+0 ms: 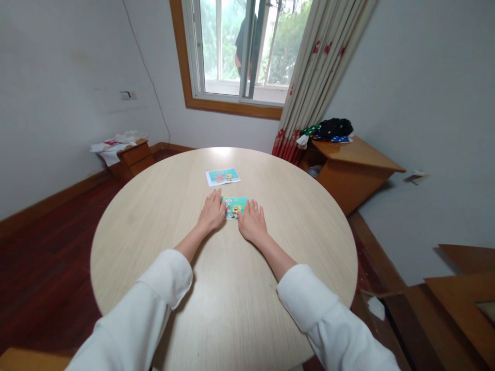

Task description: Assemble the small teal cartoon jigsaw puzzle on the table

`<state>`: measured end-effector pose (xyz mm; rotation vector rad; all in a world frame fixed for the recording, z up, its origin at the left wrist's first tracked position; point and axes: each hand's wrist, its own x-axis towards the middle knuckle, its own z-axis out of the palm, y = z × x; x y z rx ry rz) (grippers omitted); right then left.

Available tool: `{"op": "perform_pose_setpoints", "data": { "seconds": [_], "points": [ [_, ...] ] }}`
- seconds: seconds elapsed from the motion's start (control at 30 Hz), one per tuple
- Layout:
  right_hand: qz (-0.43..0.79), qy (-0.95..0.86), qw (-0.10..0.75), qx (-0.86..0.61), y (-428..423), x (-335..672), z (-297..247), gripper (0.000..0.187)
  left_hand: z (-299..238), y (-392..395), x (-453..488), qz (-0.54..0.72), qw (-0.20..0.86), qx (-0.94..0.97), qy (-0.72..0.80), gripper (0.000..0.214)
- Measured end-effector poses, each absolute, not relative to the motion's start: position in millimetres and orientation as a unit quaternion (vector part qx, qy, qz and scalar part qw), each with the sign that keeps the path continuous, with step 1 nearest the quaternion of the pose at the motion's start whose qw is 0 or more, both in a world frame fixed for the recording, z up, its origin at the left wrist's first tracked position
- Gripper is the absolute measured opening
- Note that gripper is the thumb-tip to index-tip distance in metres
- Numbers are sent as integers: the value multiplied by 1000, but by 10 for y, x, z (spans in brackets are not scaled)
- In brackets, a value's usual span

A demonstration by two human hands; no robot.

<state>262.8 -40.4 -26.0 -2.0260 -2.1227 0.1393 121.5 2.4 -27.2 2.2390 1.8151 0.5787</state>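
Head view: round table [154, 232] fills mid-frame; near its centre both hands lie flat and open, gripping nothing, left hand [212, 212] and right hand [253, 222] touching the ends of a card [234, 206]; a sheet [222, 176] lies just above

Colours and patterns on and around the table.
Pale wood-grain table [154, 232]; turquoise cartoon card [235, 206]; second card [223, 176], white-bordered; white sleeves [162, 288]; cream curtain [309, 82] with red flowers.
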Motion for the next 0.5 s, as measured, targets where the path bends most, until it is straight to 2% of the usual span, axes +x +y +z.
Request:
{"op": "perform_pose_setpoints", "data": {
  "seconds": [0.1, 0.27, 0.5],
  "points": [
    [60, -724, 89, -681, -383, 2620, -251, 62, -277, 29, 1212, 179, 113, 767, 606, 59],
    [54, -734, 76, -673, -373, 2601, -236, 62, -283, -16, 1287, 80, 45, 793, 602, 59],
    [53, -746, 68, -660, -339, 2617, -247, 63, -283, -57, 1350, 50, 5, 789, 612, 59]
  ]
}}
